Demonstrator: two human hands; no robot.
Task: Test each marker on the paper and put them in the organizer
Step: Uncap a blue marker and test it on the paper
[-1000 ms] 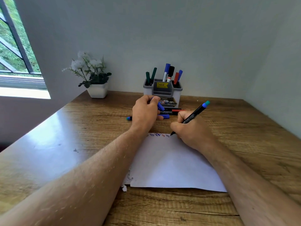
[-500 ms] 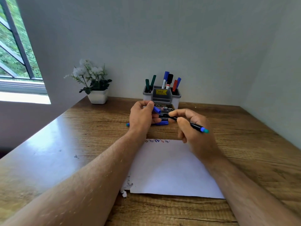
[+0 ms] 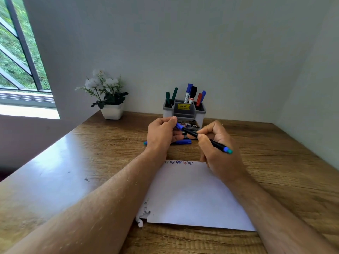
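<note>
Left hand (image 3: 162,133) pinches the blue cap (image 3: 179,126); right hand (image 3: 218,149) grips the black marker (image 3: 211,142), tip aimed at the cap, both above the desk betw. paper (image 3: 192,195) & organizer (image 3: 184,112). Risk, imo: tip misses the cap, inks a finger, or the cap sits loose.

The organizer (image 3: 184,114) stands at the counter's (image 3: 275,162) far edge against the wall, its compartments crowded with upright markers (image 3: 189,92). Directly before it both hands block the approach: the left hand (image 3: 161,134) and right hand (image 3: 218,151) meet over loose markers (image 3: 181,142) lying on the wood. The paper (image 3: 192,195) covers the near middle. A potted plant (image 3: 110,99) occupies the far left corner. Bare wood lies open along the left edge and the right side.
</note>
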